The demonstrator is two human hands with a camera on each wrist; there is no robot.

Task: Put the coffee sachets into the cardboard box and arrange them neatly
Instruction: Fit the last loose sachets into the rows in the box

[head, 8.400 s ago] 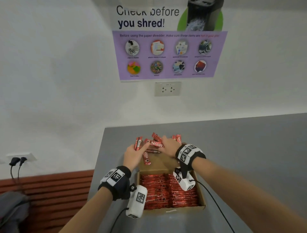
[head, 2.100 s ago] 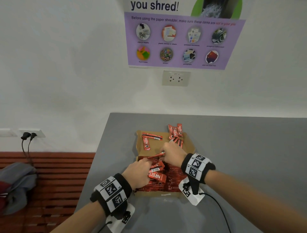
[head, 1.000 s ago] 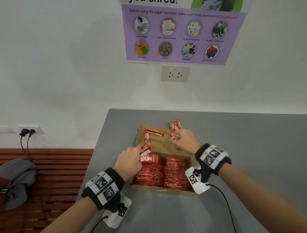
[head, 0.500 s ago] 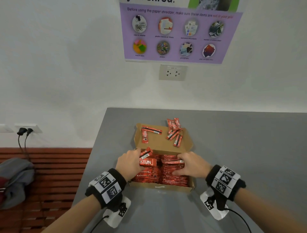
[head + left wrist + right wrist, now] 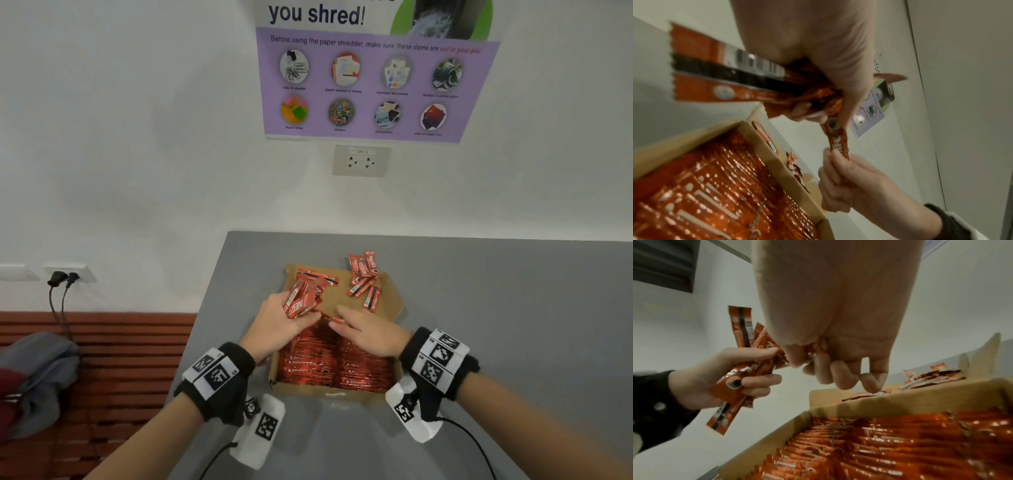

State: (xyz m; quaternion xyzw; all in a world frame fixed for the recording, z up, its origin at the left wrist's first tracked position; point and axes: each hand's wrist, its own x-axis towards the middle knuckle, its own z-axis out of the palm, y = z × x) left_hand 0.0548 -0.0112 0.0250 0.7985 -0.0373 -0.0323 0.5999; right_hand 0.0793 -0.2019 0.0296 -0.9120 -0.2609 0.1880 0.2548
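Observation:
A brown cardboard box [image 5: 337, 394] stands on the grey table, with two neat rows of red coffee sachets [image 5: 335, 363] inside. Over its far edge my left hand [image 5: 284, 320] grips a fanned bunch of sachets [image 5: 303, 301]. My right hand [image 5: 344, 322] pinches the end of one sachet [image 5: 335, 319] that sticks out of that bunch. In the left wrist view the bunch [image 5: 756, 84] sits in my fist and the right hand's fingers [image 5: 836, 164] pinch the single sachet [image 5: 838, 144]. The right wrist view shows the bunch [image 5: 742, 378] in my left hand [image 5: 719, 382] above the box wall [image 5: 859, 405].
Several loose sachets [image 5: 364, 281] lie on the box's open rear flap [image 5: 390, 301], and another sachet [image 5: 318, 275] lies at its left. The grey table [image 5: 513, 325] ends at the wall behind. A wooden bench [image 5: 120, 359] with a bag stands left.
Half a second ago my right hand lay on the rows in the box. It has since moved left and up to the bunch and pinched one sachet; my left hand lifted the bunch slightly.

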